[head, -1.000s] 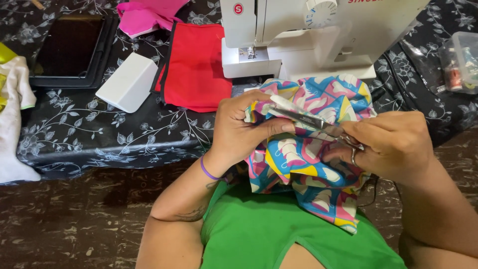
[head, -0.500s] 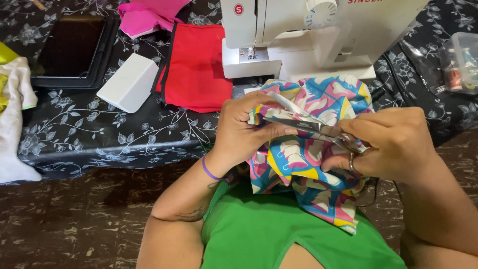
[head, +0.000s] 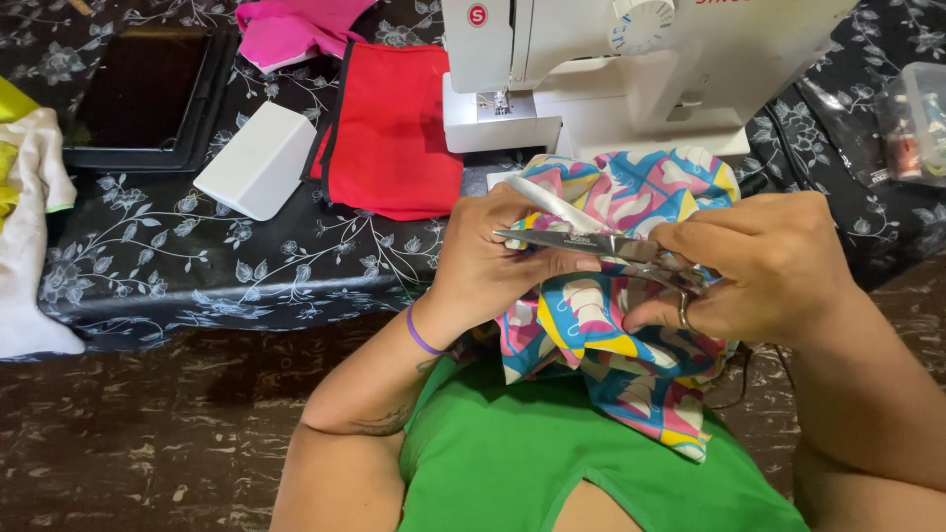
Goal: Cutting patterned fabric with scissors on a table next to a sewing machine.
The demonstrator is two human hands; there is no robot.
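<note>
The person wears a bright green top point(head: 512, 463), sleeveless, so both arms are bare from the shoulder down. Its neckline has a narrow stitched hem and dips to a notch near the bottom edge of the view. The left hand point(head: 488, 261) has 1 thin purple band point(head: 422, 335) around the wrist. A dark tattoo point(head: 379, 424) with fine lines shows on the left forearm, too small to make out. The right hand point(head: 759, 266) has 1 silver ring point(head: 683, 313) on a finger.

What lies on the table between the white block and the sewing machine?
A red fabric piece lies between the white block and the sewing machine, in the head view.
</note>
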